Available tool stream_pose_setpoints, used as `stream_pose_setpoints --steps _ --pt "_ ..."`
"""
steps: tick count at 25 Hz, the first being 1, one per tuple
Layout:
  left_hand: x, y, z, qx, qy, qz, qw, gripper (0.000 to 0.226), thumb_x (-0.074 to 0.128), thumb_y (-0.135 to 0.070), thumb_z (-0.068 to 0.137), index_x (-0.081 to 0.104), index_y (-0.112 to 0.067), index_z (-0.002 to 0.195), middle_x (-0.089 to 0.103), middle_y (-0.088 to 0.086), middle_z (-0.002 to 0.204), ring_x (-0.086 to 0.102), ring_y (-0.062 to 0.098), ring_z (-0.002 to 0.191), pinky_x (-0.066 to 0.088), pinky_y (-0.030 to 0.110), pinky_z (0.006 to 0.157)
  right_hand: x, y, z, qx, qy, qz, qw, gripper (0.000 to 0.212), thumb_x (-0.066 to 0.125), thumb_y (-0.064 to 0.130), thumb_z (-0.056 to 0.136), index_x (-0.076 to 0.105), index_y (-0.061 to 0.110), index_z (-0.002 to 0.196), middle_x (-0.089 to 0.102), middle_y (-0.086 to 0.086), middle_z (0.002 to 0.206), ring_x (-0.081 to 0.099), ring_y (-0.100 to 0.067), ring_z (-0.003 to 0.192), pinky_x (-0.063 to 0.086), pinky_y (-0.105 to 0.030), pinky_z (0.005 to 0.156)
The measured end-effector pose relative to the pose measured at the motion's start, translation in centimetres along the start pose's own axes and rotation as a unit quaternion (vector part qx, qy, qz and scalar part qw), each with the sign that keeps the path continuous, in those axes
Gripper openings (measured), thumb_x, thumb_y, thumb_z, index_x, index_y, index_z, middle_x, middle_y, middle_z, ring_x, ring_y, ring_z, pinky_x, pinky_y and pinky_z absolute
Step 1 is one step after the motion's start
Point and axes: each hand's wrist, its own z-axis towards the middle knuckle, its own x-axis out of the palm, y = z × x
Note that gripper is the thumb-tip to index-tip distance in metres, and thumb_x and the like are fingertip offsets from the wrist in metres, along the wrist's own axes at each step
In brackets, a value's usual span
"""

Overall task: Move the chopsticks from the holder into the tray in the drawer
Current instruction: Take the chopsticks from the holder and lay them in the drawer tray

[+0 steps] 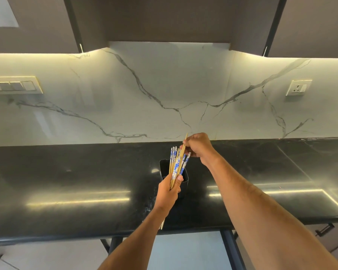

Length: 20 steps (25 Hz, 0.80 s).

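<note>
A black square holder (pixel 184 177) stands on the dark counter (pixel 76 172) near its middle. My left hand (pixel 169 190) is closed around a bundle of several wooden chopsticks (pixel 176 162) with blue-and-white patterned tops, held just in front of the holder; their thin tips poke out below my wrist. My right hand (pixel 198 146) is above and behind the holder, pinching one plain wooden chopstick (pixel 184 145) that slants up out of the bundle. The inside of the holder is hidden behind the bundle. Below the counter edge, the open drawer (pixel 185 250) shows pale between my forearms; no tray can be made out.
A white marble backsplash (pixel 164 94) rises behind the counter, with a switch plate (pixel 16 85) at left and a socket (pixel 298 87) at right. Dark upper cabinets (pixel 164 18) hang overhead. A drawer handle (pixel 324 229) sticks out at lower right.
</note>
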Motion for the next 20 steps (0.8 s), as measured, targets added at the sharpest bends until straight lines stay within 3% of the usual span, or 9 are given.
stream_pose_setpoints --steps 3,7,11,15,20 --pt "-0.3 0.0 0.2 -0.012 0.001 -0.013 1.000 0.033 0.054 -0.039 0.101 0.061 -0.011 0.116 0.046 0.001 0.068 0.033 0.005 0.047 0.031 0.016 0.042 0.2 -0.5 -0.2 -0.028 0.008 -0.019 0.999 0.004 0.066 0.007 0.094 0.069 0.007 0.093 0.078 -0.014 0.088 0.078 -0.018 0.077 0.064 -0.035 0.073" --pt "-0.7 -0.2 0.3 -0.009 -0.003 -0.041 0.999 0.036 0.053 -0.044 0.100 0.063 -0.011 0.111 0.045 0.001 0.067 0.032 0.006 0.049 0.030 0.020 0.042 0.7 -1.0 -0.7 -0.071 0.046 -0.059 0.995 0.008 0.074 0.012 0.090 0.075 0.007 0.097 0.079 -0.006 0.086 0.076 -0.010 0.074 0.053 -0.019 0.063" --pt "-0.9 -0.5 0.1 -0.008 0.003 -0.053 0.999 0.037 0.053 -0.044 0.099 0.062 -0.010 0.111 0.045 0.000 0.066 0.032 0.006 0.049 0.031 0.019 0.042 1.2 -1.8 -0.9 -0.097 0.011 -0.082 0.992 0.010 0.076 0.015 0.089 0.077 0.005 0.092 0.078 -0.004 0.081 0.075 -0.006 0.070 0.061 -0.026 0.071" --pt "-0.9 -0.7 -0.1 -0.011 0.001 -0.051 0.999 0.039 0.054 -0.046 0.097 0.062 -0.010 0.111 0.045 0.003 0.068 0.033 0.006 0.049 0.031 0.018 0.042 1.5 -2.1 -1.2 -0.169 0.011 -0.100 0.980 0.041 0.073 0.014 0.091 0.061 0.021 0.129 0.078 -0.005 0.082 0.076 -0.008 0.077 0.051 -0.011 0.076" --pt "-0.7 -1.2 0.2 -0.014 0.005 -0.058 0.998 0.036 0.054 -0.043 0.099 0.061 -0.009 0.109 0.042 0.009 0.071 0.031 0.009 0.050 0.028 0.022 0.042 1.6 -2.4 -0.8 -0.221 -0.027 -0.154 0.963 0.016 0.073 0.010 0.090 0.077 0.003 0.104 0.078 -0.010 0.093 0.070 -0.007 0.074 0.063 -0.038 0.083"
